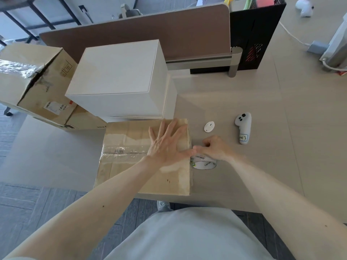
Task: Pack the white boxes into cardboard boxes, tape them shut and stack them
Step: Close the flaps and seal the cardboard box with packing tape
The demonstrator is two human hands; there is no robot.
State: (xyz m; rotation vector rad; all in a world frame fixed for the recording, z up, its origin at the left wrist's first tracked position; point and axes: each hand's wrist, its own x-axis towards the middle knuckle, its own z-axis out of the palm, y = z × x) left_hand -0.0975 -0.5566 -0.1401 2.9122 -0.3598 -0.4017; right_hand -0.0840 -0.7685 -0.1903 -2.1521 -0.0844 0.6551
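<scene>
Pale wooden desk is carrying two stacked white rectangular boxes behind a closed brown cardboard box, contents hidden. Left hand is pressing flat on its taped top, fingers spread. Right hand fingers are gripping a clear tape roll beside the carton.

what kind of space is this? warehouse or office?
Most likely an office: the cardboard box sits on a pale desk with a brown divider screen clamped along the back, a black file holder beside it, and a cable running across.
</scene>
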